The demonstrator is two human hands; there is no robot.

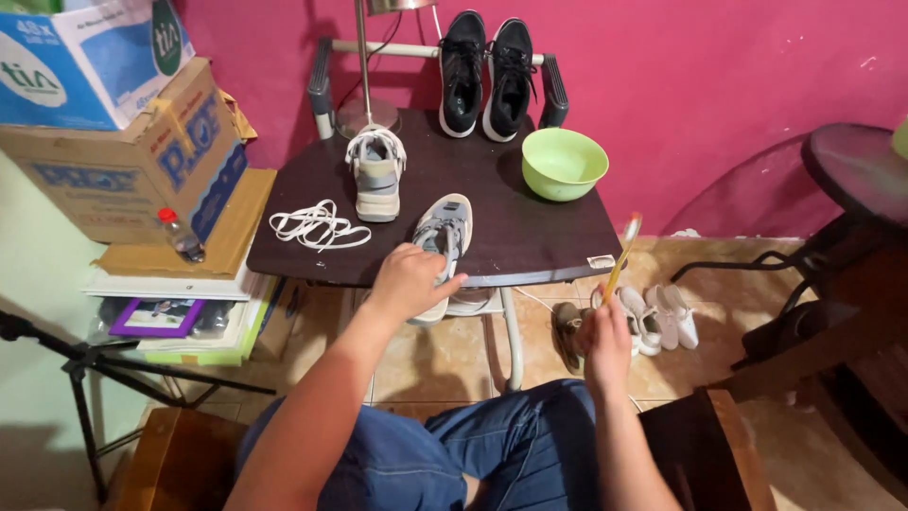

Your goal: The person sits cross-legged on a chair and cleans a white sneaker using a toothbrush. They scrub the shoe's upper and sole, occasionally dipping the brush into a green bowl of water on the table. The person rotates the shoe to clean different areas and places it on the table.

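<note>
My left hand [409, 281] grips a grey sneaker [445, 232] at the near edge of a small dark table [530, 237]; the shoe's heel hangs over the edge. My right hand [603, 343] is raised to the right of the table, closed around a yellow-handled brush [622, 257] that points up. A second grey sneaker [376, 173] stands further back on the table, with loose white laces [317, 225] lying to its left. A light green bowl [564, 163] sits at the far right of the tabletop.
A pair of black sneakers [486, 74] leans against the pink wall behind the table. Cardboard boxes [123, 142] and a small bottle [178, 235] stack at left. White shoes [662, 317] lie on the tiled floor. A tripod [85, 364] stands left, dark furniture [842, 284] right.
</note>
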